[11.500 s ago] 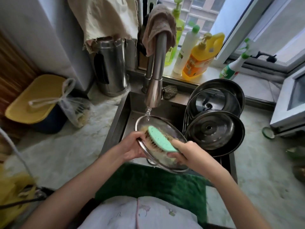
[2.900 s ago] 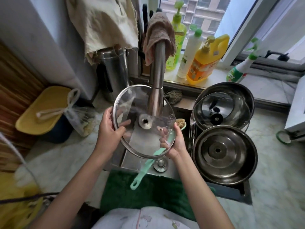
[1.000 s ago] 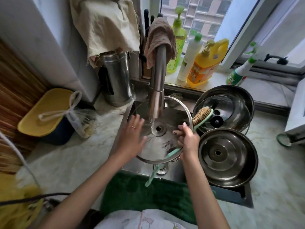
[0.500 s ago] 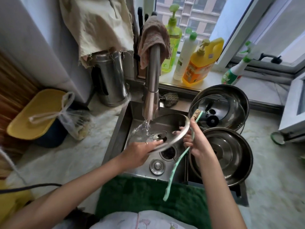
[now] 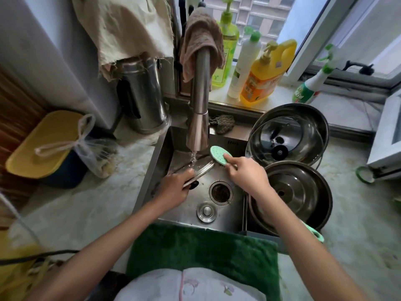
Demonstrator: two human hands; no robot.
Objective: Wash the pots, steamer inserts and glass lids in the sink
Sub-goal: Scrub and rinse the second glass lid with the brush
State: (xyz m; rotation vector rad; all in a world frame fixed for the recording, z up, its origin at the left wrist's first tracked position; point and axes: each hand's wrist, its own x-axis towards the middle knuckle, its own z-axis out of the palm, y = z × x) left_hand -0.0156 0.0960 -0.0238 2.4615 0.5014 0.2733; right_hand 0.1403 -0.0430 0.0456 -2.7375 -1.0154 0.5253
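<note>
Sink: left hand grips glass lid, tilted edge-on under running tap. Right hand grips green brush, its head at the lid's upper rim. 2 pots stacked right, 1 holding another lid.

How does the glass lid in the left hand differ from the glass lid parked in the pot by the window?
The held glass lid is seen almost edge-on under the faucet's running water, gripped by the left hand, with the brush at its rim. The parked glass lid faces the camera, showing its black knob, and rests untouched inside a steel pot. Both are round clear glass with metal rims.
</note>
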